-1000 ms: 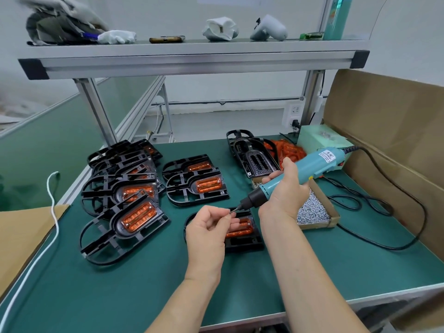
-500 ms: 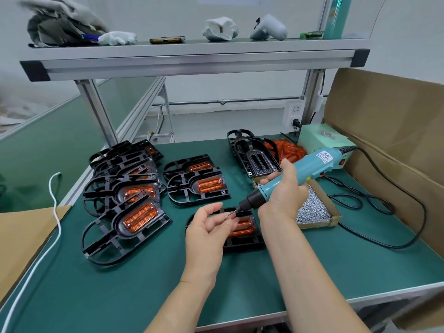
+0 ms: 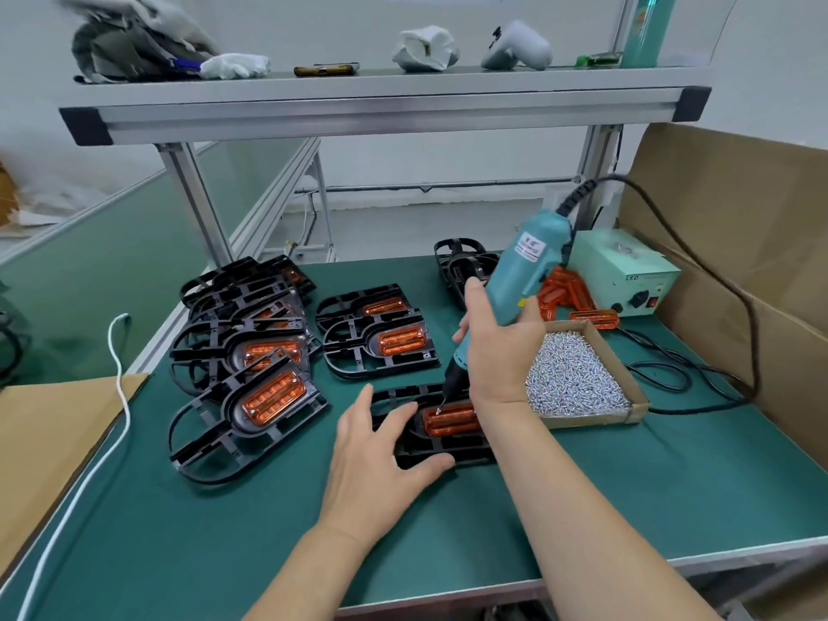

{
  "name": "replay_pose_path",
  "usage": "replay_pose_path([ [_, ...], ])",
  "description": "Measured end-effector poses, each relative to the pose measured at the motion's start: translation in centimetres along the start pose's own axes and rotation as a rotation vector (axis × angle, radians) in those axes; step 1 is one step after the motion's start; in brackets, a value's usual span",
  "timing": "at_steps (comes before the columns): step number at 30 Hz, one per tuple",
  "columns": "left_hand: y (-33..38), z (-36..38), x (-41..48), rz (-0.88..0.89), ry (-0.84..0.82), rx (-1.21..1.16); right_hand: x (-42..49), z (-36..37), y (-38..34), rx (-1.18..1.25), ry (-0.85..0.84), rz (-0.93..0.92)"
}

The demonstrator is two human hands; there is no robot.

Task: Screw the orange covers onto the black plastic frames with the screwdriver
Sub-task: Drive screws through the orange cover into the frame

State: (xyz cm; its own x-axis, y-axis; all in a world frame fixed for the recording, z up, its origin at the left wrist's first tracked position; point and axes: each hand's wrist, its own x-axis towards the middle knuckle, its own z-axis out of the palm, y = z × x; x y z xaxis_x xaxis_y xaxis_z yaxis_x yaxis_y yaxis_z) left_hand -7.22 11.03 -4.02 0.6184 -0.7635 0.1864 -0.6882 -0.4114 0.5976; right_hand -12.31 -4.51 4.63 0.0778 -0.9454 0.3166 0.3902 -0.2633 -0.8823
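Orange cover [image 3: 454, 421] sits in black frame [image 3: 466, 451] just under my hands, long axis left-right; left hand [image 3: 381, 459] presses flat on frame's left edge, right hand [image 3: 497, 351] grips screwdriver [image 3: 524, 271], bit on cover's left end.

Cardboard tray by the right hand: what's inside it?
The cardboard tray holds a heap of small silver screws. Its left edge is covered by the right hand, so what lies there cannot be seen.

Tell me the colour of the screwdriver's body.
The screwdriver is teal with a black nose, best seen in the head view.
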Motion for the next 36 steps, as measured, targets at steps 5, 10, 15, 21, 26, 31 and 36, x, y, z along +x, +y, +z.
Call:
replay_pose_path([
  [5, -0.4, 0.2, 0.1, 0.051, 0.013, 0.019, -0.5, 0.9, 0.7, -0.124, -0.098, -0.08],
  [10, -0.5, 0.3, 0.2, 0.065, 0.013, 0.005, -0.7, 1.4, 0.8, -0.133, -0.125, -0.087],
  [15, -0.6, 0.4, 0.3, 0.075, 0.02, 0.002, -1.0, 1.7, 0.8, -0.123, -0.17, -0.09],
  [21, -0.6, 0.4, 0.2, 0.089, 0.04, 0.003, -1.2, 1.8, 0.9, -0.137, -0.221, -0.083],
  [26, -0.5, 0.4, 0.3, 0.084, 0.044, 0.002, -1.3, 2.2, 1.0, -0.191, -0.283, -0.112],
  [31, -0.3, 0.3, 0.5, 0.063, 0.085, -0.008, -1.7, 3.0, 1.1, -0.253, -0.441, -0.159],
  [36, -0.4, 0.3, 0.6, -0.029, 0.068, -0.004, -2.0, 3.4, 1.1, -0.292, -0.525, -0.179],
])
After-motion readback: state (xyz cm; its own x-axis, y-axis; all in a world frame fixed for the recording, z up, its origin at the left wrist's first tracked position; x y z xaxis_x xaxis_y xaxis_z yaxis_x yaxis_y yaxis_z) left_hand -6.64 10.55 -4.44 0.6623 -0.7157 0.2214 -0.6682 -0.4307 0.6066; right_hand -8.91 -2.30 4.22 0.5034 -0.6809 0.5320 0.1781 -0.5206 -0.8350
